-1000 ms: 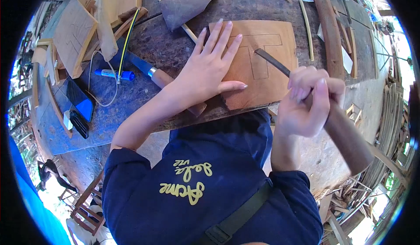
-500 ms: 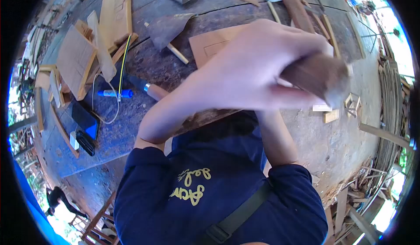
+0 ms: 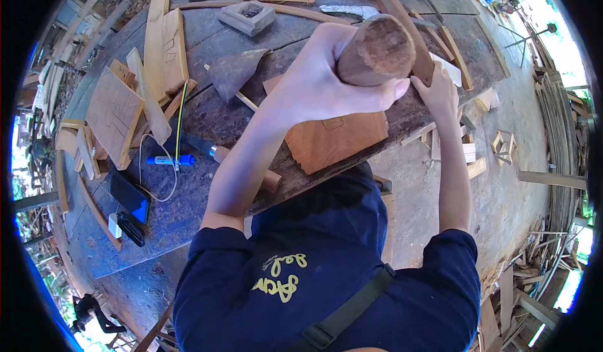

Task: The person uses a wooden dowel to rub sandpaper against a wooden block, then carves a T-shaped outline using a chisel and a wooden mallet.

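My left hand [image 3: 326, 78] is wrapped round a thick, round piece of brown wood [image 3: 380, 47], its rough end facing up toward the camera. To the right, my right hand [image 3: 438, 91] has thumb and fingers apart at the near end of a reddish-brown wooden strip [image 3: 408, 38]; its other fingers are partly hidden. Under my left forearm lies a flat brown board [image 3: 339, 139] with pencil outlines. A tool with a wooden handle [image 3: 267, 179] and metal collar rests by the table edge, partly behind that forearm.
Marked boards [image 3: 113, 113] and a blue marker [image 3: 169, 160] are on the left of the worktable [image 3: 157, 226], beside a phone [image 3: 129, 195]. A curved sheet [image 3: 235, 72] and grey square block [image 3: 247, 17] lie farther back. A person [image 3: 91, 314] is at lower left.
My left hand and the round wood have moved left and up, and the wood's end has turned upward. My right hand has come into view, and more of the pencil-marked board shows.
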The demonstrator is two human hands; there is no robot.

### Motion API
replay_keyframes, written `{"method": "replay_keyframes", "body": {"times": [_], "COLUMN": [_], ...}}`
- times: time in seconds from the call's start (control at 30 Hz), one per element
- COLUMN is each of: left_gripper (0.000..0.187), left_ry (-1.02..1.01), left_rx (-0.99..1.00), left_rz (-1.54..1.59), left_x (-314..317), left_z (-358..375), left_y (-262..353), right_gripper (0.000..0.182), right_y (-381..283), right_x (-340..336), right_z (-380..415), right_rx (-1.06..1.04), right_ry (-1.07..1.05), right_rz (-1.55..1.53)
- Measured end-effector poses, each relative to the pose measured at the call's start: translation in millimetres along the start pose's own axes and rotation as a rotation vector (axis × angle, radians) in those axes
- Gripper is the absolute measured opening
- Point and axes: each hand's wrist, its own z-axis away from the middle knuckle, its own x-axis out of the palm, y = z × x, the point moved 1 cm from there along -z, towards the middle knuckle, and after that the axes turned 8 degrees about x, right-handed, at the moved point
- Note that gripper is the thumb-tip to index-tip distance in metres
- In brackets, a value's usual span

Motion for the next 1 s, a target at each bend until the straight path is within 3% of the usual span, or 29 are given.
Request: {"method": "replay_keyframes", "body": {"times": [0.2,0.27,0.3,0.37,0.43,0.47,0.53,0.57,0.63,0.67,0.77,0.83,0.87,0.93,1.0], "left_gripper": [0.018,0.018,0.018,0.019,0.021,0.021,0.022,0.024,0.025,0.025,0.026,0.025,0.024,0.022,0.020], "left_ry": [0.052,0.055,0.060,0.053,0.026,0.028,-0.003,-0.004,0.014,0.029,0.036,0.035,0.028,0.036,0.045], "left_rx": [-0.051,-0.042,-0.039,-0.080,-0.092,-0.088,-0.046,-0.056,-0.062,-0.082,-0.097,-0.096,-0.098,-0.064,-0.027], "left_rz": [0.072,0.091,0.111,0.104,0.062,0.062,0.083,0.088,0.096,0.105,0.115,0.095,0.073,0.065,0.055], "left_x": [3,6,7,10,14,15,17,19,20,20,18,18,17,20,19], "left_z": [-2,-3,-4,-3,-3,-3,-2,-1,-1,-1,-1,-1,0,0,-1], "left_y": [6,9,10,10,10,9,8,9,11,11,13,12,12,9,9], "right_gripper": [0.053,0.054,0.061,0.068,0.074,0.074,0.076,0.076,0.079,0.078,0.082,0.087,0.079,0.080,0.083], "right_y": [5,6,11,-12,-35,-38,-43,-45,-49,-54,-42,-29,-30,-29,-37], "right_x": [-21,-37,-42,-98,-149,-166,-193,-202,-217,-229,-226,-231,-236,-232,-238], "right_z": [-5,0,0,22,52,61,79,89,108,115,133,141,146,149,146], "right_rx": [-0.020,-0.054,-0.053,0.037,0.002,-0.002,-0.174,-0.182,-0.156,-0.152,-0.154,-0.207,-0.318,-0.367,-0.426], "right_ry": [-0.075,-0.138,-0.110,-0.296,-0.289,-0.288,-0.453,-0.449,-0.430,-0.577,-0.478,-0.106,-0.082,0.229,0.253], "right_rz": [-0.089,-0.496,-0.555,-0.853,-1.143,-1.141,-1.363,-1.357,-1.031,-0.926,-0.846,-0.803,-0.821,-0.871,-0.877]}}
